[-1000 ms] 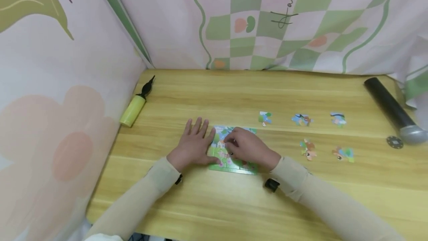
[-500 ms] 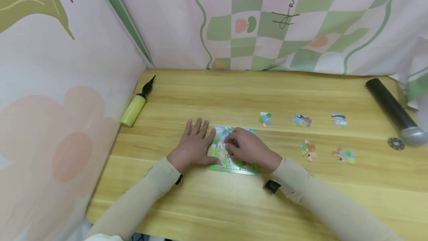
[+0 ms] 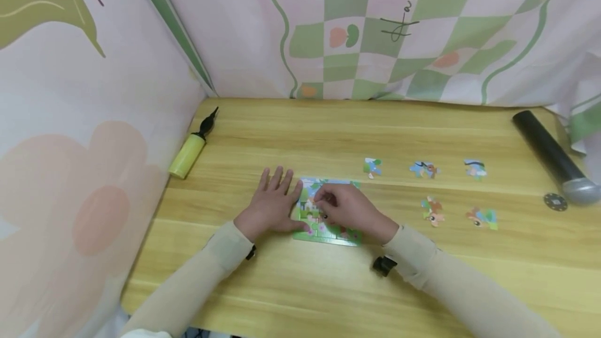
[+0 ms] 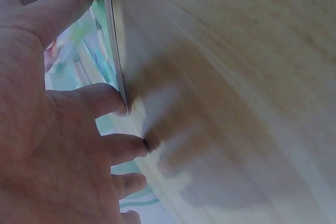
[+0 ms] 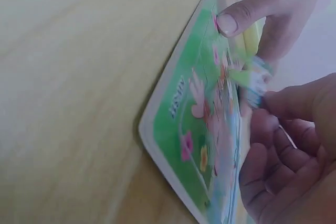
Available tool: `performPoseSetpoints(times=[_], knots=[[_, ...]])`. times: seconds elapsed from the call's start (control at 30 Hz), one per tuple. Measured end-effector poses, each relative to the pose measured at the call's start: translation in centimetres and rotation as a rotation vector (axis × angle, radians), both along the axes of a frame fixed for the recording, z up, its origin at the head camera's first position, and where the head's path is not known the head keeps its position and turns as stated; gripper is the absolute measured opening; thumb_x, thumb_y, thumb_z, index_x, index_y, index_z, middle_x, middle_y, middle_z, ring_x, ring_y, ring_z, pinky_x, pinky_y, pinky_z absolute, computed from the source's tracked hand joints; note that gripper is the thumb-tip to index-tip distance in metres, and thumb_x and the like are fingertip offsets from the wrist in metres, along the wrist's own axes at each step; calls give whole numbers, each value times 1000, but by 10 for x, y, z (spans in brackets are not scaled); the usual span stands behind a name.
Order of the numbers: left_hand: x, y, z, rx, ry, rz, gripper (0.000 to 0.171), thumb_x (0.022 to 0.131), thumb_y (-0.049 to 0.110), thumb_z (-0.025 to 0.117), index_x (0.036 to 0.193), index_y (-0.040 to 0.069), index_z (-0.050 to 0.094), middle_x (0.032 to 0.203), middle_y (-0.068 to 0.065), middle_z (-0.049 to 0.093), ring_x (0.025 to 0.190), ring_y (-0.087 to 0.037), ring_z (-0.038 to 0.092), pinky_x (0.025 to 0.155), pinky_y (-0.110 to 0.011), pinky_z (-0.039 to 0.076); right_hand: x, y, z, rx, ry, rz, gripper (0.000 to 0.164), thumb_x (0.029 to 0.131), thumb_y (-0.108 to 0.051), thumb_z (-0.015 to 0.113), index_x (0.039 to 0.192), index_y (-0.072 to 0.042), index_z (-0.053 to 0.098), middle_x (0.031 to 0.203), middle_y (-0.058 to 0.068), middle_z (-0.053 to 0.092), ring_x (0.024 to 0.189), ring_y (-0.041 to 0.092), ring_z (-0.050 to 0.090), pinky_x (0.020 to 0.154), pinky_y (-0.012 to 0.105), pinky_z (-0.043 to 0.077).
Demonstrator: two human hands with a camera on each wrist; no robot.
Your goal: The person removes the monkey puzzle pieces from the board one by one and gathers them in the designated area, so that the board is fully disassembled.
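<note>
Puzzle piece (image 5: 254,80) sits pinched between thumb and finger of your right hand (image 3: 349,206), tilted up over the far left part of the puzzle board (image 3: 324,240) and blurred in the right wrist view. Just left of your fingertips the picture has changed in the last half second: a green band now shows below the little house. That suggests the piece has shifted and is not lying flush, so that spot looks unsettled.

Your left hand (image 3: 271,207) has stayed spread wide, gripping nothing, thumb on the board's near left part and forefinger touching its left edge, probably steadying it.

The board lies flat on the table (image 3: 300,134), well back from the near edge. You have room on the near side; leftward, your own left hand blocks the way. To the right, five loose pieces (image 3: 424,168) lie apart, the closest just beyond the board's far right corner.
</note>
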State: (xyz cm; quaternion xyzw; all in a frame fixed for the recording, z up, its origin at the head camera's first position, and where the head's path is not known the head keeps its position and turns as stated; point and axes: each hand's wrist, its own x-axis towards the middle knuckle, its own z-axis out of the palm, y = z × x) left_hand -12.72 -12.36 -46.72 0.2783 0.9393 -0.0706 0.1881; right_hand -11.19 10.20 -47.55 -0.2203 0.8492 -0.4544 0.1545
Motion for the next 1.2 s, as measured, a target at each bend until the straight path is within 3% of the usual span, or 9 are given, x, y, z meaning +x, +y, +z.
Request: performPoseSetpoints(times=[0.17, 0.37, 0.63, 0.8, 1.2], knots=[[1, 0, -2, 26, 3, -9, 118, 76, 92, 45, 164, 18, 15, 166, -19, 0, 151, -41, -8, 115, -59, -13, 1, 19, 6, -25, -30, -67, 10, 102, -16, 64, 105, -11, 71, 85, 5, 69, 61, 22, 64, 51, 31, 54], [2, 0, -3, 33, 0, -14, 118, 77, 91, 46, 164, 18, 15, 166, -19, 0, 151, -40, -10, 115, -59, -14, 7, 67, 15, 67, 25, -101, 6, 98, -17, 70, 101, -13, 74, 83, -2, 64, 68, 17, 52, 57, 26, 45], [1, 0, -2, 21, -3, -11, 118, 77, 92, 44, 164, 19, 13, 166, -18, -3, 151, -39, -13, 114, -58, -16, 19, 121, 15, 148, -77, -100, 10, 100, -16, 67, 103, -9, 73, 89, 1, 68, 76, 20, 60, 63, 28, 52], [1, -1, 1, 27, -7, -3, 118, 77, 91, 46, 164, 18, 14, 166, -18, -2, 151, -40, -11, 115, -58, -16, 20, 128, 10, 196, -91, -101, 7, 98, -13, 68, 102, -10, 74, 90, -1, 69, 81, 19, 63, 69, 29, 55], [1, -1, -1, 39, -7, -6, 117, 78, 90, 47, 164, 17, 15, 166, -19, -1, 151, -40, -10, 115, -59, -15, 20, 128, 8, 241, -72, -114, 7, 97, -12, 68, 100, -11, 74, 88, -3, 68, 81, 17, 61, 70, 30, 53]])
